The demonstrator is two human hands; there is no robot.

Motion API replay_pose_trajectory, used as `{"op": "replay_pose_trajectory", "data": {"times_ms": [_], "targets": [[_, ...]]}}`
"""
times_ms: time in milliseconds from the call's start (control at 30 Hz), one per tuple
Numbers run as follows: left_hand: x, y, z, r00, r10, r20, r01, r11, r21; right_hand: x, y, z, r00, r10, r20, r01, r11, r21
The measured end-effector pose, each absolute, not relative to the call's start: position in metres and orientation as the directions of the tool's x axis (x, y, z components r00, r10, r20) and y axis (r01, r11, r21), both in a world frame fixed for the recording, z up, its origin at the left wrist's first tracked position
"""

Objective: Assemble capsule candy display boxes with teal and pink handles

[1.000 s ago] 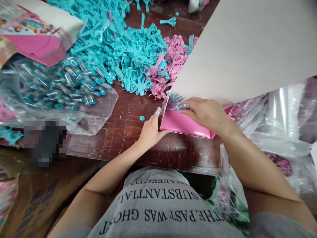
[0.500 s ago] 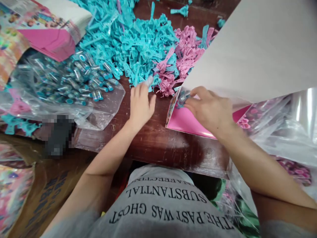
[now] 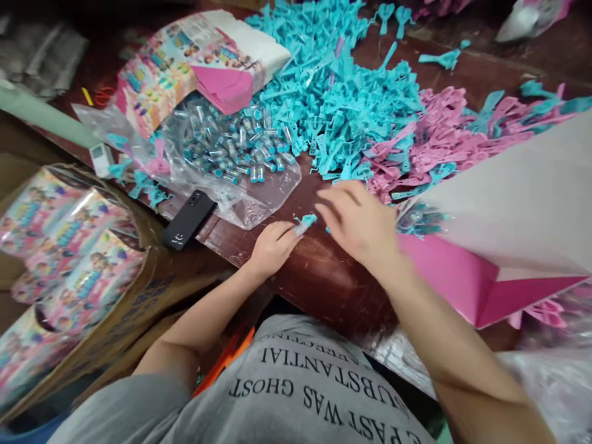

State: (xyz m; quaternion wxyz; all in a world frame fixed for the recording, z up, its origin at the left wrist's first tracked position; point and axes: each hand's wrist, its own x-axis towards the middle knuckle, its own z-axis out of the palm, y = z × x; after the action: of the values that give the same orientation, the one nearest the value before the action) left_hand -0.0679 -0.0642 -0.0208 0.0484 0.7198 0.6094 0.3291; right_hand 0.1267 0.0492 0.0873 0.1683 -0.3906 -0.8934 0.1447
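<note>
Over the dark-red table (image 3: 319, 271), the left hand (image 3: 272, 250) pinches a small turquoise piece (image 3: 307, 220) (best with light, steady pressure) near the right hand (image 3: 358, 225), whose fingers are loosely parted.

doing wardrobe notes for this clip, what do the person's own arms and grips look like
Both forearms are bare, with no watch or bracelet showing. Neither the left grip nor the right grip wears a glove. The left sleeve is short and grey, matching a T-shirt printed with black capital lettering.
</note>
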Motion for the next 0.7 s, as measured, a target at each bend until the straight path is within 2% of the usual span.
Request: {"op": "replay_pose_trajectory", "data": {"times_ms": [133, 233, 333, 400, 533, 600, 700], "targets": [[-0.087, -0.108, -0.024, -0.068, 0.968, 0.242, 0.886, -0.053, 0.461, 0.007, 0.084, 0.053, -0.757, 0.652, 0.028, 0.56, 0.672, -0.485], [-0.089, -0.117, -0.012, -0.134, 0.983, 0.124, 0.879, 0.06, 0.473, -0.061, 0.1, 0.038, -0.693, 0.718, -0.071, 0.653, 0.583, -0.483], [-0.091, -0.116, -0.001, -0.236, 0.962, 0.134, 0.816, 0.122, 0.564, -0.091, 0.105, 0.035, -0.646, 0.748, -0.15, 0.713, 0.522, -0.468], [-0.096, -0.114, 0.003, -0.326, 0.938, 0.116, 0.715, 0.164, 0.68, -0.09, 0.105, 0.032, -0.667, 0.72, -0.19, 0.706, 0.53, -0.47], [-0.109, -0.111, 0.004, -0.361, 0.922, -0.142, 0.303, 0.26, 0.917, -0.057, 0.106, 0.022, -0.73, 0.644, -0.227, 0.66, 0.581, -0.476], [-0.113, -0.11, 0.002, -0.352, 0.906, -0.237, 0.131, 0.298, 0.946, -0.037, 0.107, 0.017, -0.769, 0.603, -0.214, 0.618, 0.612, -0.494], [-0.116, -0.107, -0.004, -0.398, 0.868, -0.297, 0.014, 0.33, 0.944, -0.011, 0.106, 0.017, -0.803, 0.557, -0.211, 0.578, 0.645, -0.5]]}}
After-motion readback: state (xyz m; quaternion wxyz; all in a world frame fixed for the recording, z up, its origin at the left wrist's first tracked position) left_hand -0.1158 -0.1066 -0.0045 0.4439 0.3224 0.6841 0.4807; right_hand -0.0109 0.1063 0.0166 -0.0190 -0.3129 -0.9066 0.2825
